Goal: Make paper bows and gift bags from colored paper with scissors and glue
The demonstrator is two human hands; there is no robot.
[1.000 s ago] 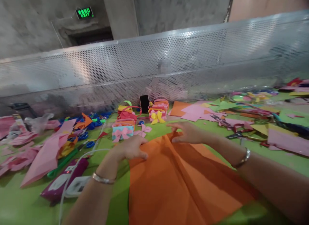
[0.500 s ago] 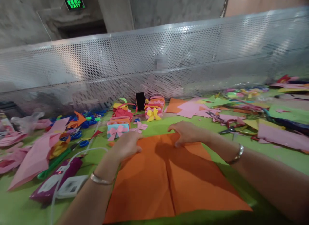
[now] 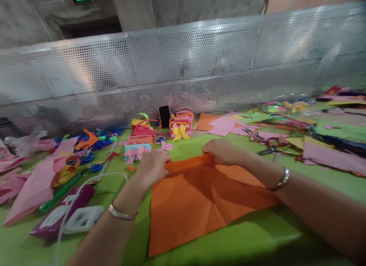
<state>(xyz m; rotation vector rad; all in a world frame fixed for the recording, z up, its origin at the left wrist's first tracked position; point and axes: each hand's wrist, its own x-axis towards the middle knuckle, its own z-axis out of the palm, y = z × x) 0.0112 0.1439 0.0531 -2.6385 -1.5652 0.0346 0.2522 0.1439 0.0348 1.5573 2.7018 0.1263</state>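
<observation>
A large creased sheet of orange paper (image 3: 200, 201) lies on the green table (image 3: 257, 239) in front of me. My left hand (image 3: 151, 167) is closed on the sheet's far left corner. My right hand (image 3: 221, 151) is closed on its far edge, a little right of centre. Both wrists wear metal bangles. Just beyond my hands stand small paper gift boxes with bows (image 3: 137, 148) and a dark phone (image 3: 164, 116) propped upright.
A perforated metal screen (image 3: 200, 68) closes off the table's far side. Pink paper sheets (image 3: 37, 182), blue scissors (image 3: 91, 157) and a white device with a cable (image 3: 82, 218) lie at the left. Coloured paper scraps and scissors (image 3: 271, 148) cover the right.
The orange sheet has been pulled away from me and turned, its near edge now farther up the table. Both hands stay on its far edge, now closer together.
</observation>
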